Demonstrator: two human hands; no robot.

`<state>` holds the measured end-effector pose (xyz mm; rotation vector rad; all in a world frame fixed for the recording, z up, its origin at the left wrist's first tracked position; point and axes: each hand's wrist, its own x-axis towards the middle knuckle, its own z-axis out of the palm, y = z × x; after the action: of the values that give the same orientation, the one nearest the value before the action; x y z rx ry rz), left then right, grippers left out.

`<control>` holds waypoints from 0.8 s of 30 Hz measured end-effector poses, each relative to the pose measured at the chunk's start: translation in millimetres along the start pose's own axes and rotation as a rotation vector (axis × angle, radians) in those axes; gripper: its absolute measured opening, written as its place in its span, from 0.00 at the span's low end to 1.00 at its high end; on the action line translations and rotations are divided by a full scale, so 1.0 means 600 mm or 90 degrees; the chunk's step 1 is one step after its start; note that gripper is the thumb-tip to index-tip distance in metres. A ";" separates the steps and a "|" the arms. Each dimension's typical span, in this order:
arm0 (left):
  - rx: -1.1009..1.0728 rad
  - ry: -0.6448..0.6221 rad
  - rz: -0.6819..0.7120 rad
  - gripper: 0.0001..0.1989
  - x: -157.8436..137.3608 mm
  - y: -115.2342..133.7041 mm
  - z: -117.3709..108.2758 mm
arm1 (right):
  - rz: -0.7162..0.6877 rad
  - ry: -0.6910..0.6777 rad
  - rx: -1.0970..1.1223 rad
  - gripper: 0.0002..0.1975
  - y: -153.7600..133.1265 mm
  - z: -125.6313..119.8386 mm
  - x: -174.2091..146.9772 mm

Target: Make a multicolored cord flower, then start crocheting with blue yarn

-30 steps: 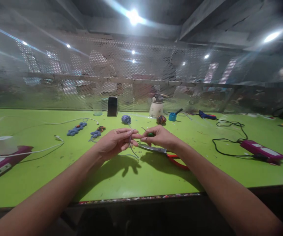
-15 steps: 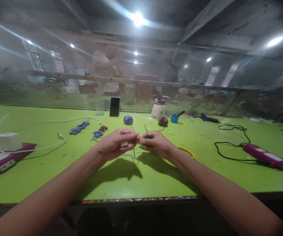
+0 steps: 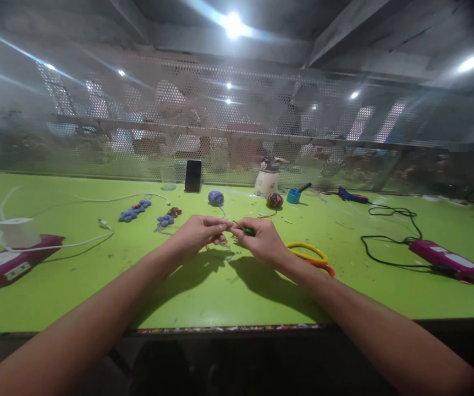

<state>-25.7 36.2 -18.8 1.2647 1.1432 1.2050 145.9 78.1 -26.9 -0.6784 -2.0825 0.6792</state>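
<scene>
My left hand [image 3: 199, 235] pinches blue yarn [image 3: 226, 252] between thumb and forefinger, and a loose length trails below the fingers. Closed around the green handle of a crochet hook [image 3: 248, 231] is my right hand [image 3: 264, 237], its fingertips meeting those of the left. The hook's tip and the stitches are too small or covered to make out. Behind the hands lies a blue yarn ball [image 3: 216, 198], its strand running toward them. To the left rest a blue crocheted piece [image 3: 134, 211] and a smaller blue one [image 3: 165, 221] with a dark orange part.
Scissors with yellow and red handles [image 3: 311, 253] lie by my right forearm. Farther back stand a phone [image 3: 193, 176], a jug [image 3: 266, 179], a multicolour yarn ball [image 3: 274, 201] and a blue pot [image 3: 293, 196]. Purple power strips [image 3: 447, 259] with cables and a blue glue gun [image 3: 352, 196] lie around.
The crochet hook has tipped from upright toward my left hand. My right hand has turned with it, and more of the scissors shows beside the right forearm.
</scene>
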 end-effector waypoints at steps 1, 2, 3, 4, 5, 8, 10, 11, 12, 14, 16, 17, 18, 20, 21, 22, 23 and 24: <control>0.038 -0.022 0.007 0.07 -0.002 0.000 0.004 | -0.027 0.005 -0.012 0.09 0.001 -0.004 0.001; 0.069 -0.047 0.018 0.07 -0.004 0.001 0.008 | -0.042 0.005 -0.018 0.08 0.002 -0.008 0.002; 0.091 -0.072 0.028 0.07 -0.007 0.002 0.012 | -0.049 0.005 -0.022 0.08 0.004 -0.011 0.003; 0.103 -0.094 0.034 0.07 -0.008 0.003 0.014 | -0.050 0.005 -0.025 0.08 0.005 -0.013 0.004; 0.104 -0.114 0.030 0.07 -0.010 0.005 0.016 | -0.048 0.006 -0.028 0.07 0.006 -0.014 0.005; 0.046 -0.149 -0.020 0.07 -0.011 0.008 0.014 | -0.036 0.015 -0.034 0.07 0.008 -0.014 0.008; -0.015 -0.162 -0.053 0.09 -0.009 0.007 0.009 | -0.024 0.015 -0.027 0.07 0.008 -0.012 0.008; -0.040 -0.166 -0.061 0.09 -0.008 0.006 0.007 | -0.016 0.015 -0.021 0.07 0.008 -0.011 0.008; -0.057 -0.168 -0.064 0.10 -0.007 0.005 0.004 | -0.008 0.017 -0.017 0.07 0.007 -0.011 0.008; -0.078 -0.170 -0.063 0.10 -0.005 0.003 0.001 | 0.002 0.022 -0.014 0.07 0.006 -0.010 0.008; -0.085 -0.175 -0.066 0.10 -0.004 0.001 0.000 | -0.007 0.024 -0.019 0.07 0.005 -0.011 0.007; -0.086 -0.181 -0.068 0.10 -0.004 0.000 -0.001 | -0.015 0.025 -0.022 0.07 0.005 -0.011 0.007; -0.087 -0.186 -0.069 0.10 -0.003 -0.001 -0.001 | -0.022 0.025 -0.024 0.07 0.005 -0.011 0.007; -0.091 -0.189 -0.071 0.10 -0.003 -0.002 -0.002 | -0.031 0.024 -0.024 0.06 0.005 -0.011 0.007; -0.091 -0.188 -0.073 0.11 -0.003 -0.003 -0.003 | -0.034 0.024 -0.024 0.06 0.005 -0.010 0.007; -0.088 -0.189 -0.076 0.11 -0.003 -0.003 -0.003 | -0.037 0.021 -0.022 0.07 0.005 -0.010 0.007; -0.082 -0.191 -0.079 0.12 -0.003 -0.003 -0.003 | -0.040 0.015 -0.020 0.07 0.005 -0.009 0.007; -0.073 -0.195 -0.082 0.12 -0.003 -0.003 -0.003 | -0.043 0.011 -0.018 0.07 0.005 -0.009 0.006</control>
<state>-27.8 34.4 -20.7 1.2203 0.9035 0.9313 149.1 83.9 -24.2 -0.6245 -2.0933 0.6054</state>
